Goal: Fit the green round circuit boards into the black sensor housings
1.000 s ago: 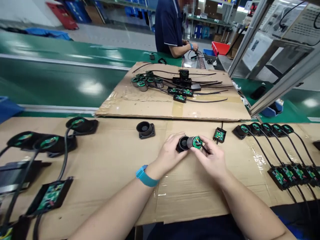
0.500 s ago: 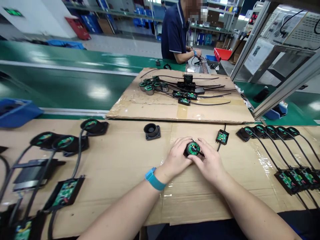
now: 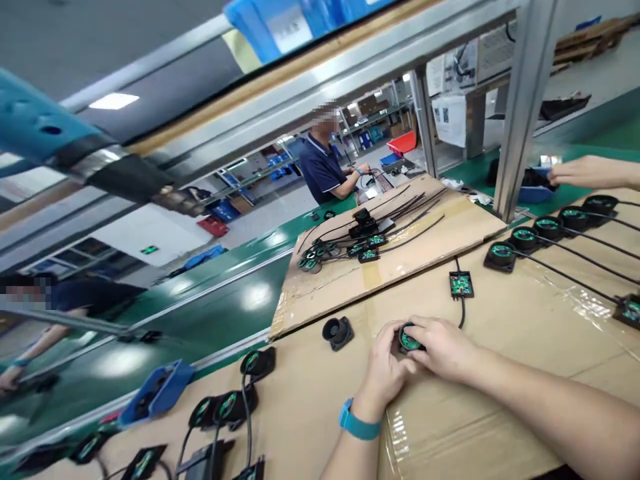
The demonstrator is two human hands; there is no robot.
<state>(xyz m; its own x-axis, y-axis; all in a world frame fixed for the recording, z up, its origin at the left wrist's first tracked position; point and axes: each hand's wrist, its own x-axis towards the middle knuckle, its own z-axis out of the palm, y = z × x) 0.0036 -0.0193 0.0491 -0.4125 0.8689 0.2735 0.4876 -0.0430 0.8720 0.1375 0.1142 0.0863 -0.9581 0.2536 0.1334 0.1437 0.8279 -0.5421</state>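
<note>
"What have you got there?"
"A round black housing (image 3: 401,339) with a green board (image 3: 409,339) inside its rim."
"Which way up?"
"Open end up, the board's face showing."
"And where is it?"
"Between my left grip (image 3: 386,368) and right grip (image 3: 443,348), over the desk (image 3: 310,407); they hide its base, so I can't tell whether it touches."

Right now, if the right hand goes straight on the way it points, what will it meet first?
First, the round green-topped part at its fingertips. Past that, the right hand would probably meet the left hand, though depth is unclear.
</note>
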